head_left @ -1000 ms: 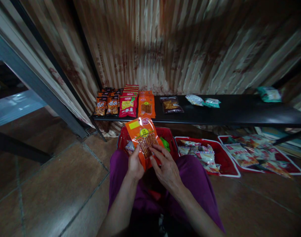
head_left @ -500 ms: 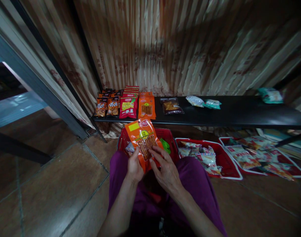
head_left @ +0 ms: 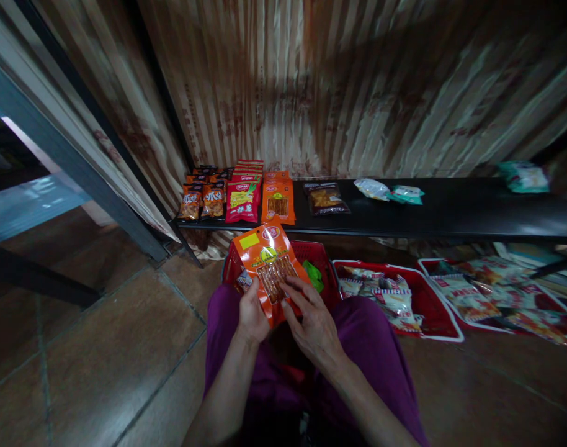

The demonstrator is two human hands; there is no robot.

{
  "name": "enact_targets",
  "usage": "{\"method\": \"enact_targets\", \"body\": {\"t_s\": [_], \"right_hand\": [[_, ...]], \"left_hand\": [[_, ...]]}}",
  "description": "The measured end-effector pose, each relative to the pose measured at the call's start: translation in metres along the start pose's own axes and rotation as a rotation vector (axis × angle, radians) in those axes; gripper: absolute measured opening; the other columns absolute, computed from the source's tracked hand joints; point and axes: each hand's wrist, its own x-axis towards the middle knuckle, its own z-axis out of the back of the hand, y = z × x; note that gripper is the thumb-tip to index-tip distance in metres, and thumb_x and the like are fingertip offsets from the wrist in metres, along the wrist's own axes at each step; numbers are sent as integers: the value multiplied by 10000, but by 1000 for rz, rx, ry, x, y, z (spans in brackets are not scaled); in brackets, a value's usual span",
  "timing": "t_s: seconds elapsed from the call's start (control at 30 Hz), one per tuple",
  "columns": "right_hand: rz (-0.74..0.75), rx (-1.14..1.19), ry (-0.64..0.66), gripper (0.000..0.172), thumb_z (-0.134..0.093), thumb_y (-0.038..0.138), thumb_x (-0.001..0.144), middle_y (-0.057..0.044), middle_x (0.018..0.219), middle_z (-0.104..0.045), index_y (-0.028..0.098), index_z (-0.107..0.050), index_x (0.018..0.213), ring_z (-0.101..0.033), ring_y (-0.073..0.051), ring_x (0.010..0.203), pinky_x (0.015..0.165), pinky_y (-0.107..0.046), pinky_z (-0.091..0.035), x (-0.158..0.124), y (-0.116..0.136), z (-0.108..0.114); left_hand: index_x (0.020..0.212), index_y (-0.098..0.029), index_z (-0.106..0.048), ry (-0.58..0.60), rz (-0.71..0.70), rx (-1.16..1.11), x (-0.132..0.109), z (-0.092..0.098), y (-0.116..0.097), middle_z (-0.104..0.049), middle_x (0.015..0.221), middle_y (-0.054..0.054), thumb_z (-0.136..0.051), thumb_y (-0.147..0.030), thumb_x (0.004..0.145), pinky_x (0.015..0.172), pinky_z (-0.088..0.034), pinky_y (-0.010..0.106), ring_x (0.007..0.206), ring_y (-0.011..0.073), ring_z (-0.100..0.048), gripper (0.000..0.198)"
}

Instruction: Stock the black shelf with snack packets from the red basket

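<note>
Orange plastic packet [head_left: 270,264] nudged slightly left in my hands, my view turned a touch left since the earlier frame

My left hand [head_left: 254,312] grips its lower left edge, thumb on the front. My right hand [head_left: 314,323] is loosely spread, fingertips on the clear window. It is held above the red plastic basket [head_left: 311,250] by my purple trousers [head_left: 376,341]; its top meets the front edge of the long black shelf [head_left: 464,214] in my view, though I cannot tell the gap.

Along that shelf, black-and-orange bags [head_left: 202,195], red packets [head_left: 243,198] and matching orange packets [head_left: 278,202] reach near the front edge. Only a narrow strip separates the last from a dark brown packet [head_left: 326,198]; a wide black stretch runs between the small teal bag [head_left: 407,195] and the larger teal-and-white bag [head_left: 523,177].

My basket holds a bright green packet [head_left: 314,275]. Beside it, a white-rimmed red basket [head_left: 430,304] holds white-and-red snack bags [head_left: 392,304], mostly leftward; farther right, similar bags [head_left: 467,297] spill over their basket's front rim.
</note>
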Motion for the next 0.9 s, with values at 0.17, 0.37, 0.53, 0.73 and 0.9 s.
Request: {"method": "enact_targets", "body": {"t_s": [0.17,0.37,0.53,0.73,0.9], "right_hand": [[-1,-7,1,341,-472,247,885,-148,1249,-555,139,-601,1182,-526,-232,1162,996,-413,-454,0,-1,1],[-6,-38,93,551,-533,405,855,-148,1389,-459,182,-445,1351,-417,-287,1288,1041,-522,-368,-4,-6,-3],[-65,52,82,626,-533,407,848,-139,1385,-472,198,-350,1409,-428,-276,1281,1022,-501,-395,-5,-7,-3],[-163,211,1,507,-443,250,863,-118,1347,-520,183,-411,1365,-486,-233,1241,1034,-457,-394,-9,-13,-6],[-364,446,-93,429,-471,322,849,-122,1220,-621,158,-544,1239,-577,-247,1130,994,-443,-425,-6,-25,-4]], "left_hand": [[1072,-128,-641,-7,-15,-4,0,-3,-1,-655,1152,104,-456,-337,882,999,-433,377,1142,244,-563,338],[1102,-148,-640,35,-87,44,-6,-17,5,-636,1200,76,-424,-350,903,1072,-343,334,1214,208,-509,356],[1096,-154,-644,26,-142,130,-10,-27,13,-602,1256,66,-442,-360,902,1110,-265,291,1292,181,-421,348],[1117,-163,-640,49,-119,269,-15,-34,13,-528,1346,63,-495,-436,871,1127,-217,302,1358,190,-311,395],[1104,-217,-660,-12,-206,462,-16,-25,15,-460,1409,41,-556,-364,849,1112,-231,324,1366,207,-295,312]]}}
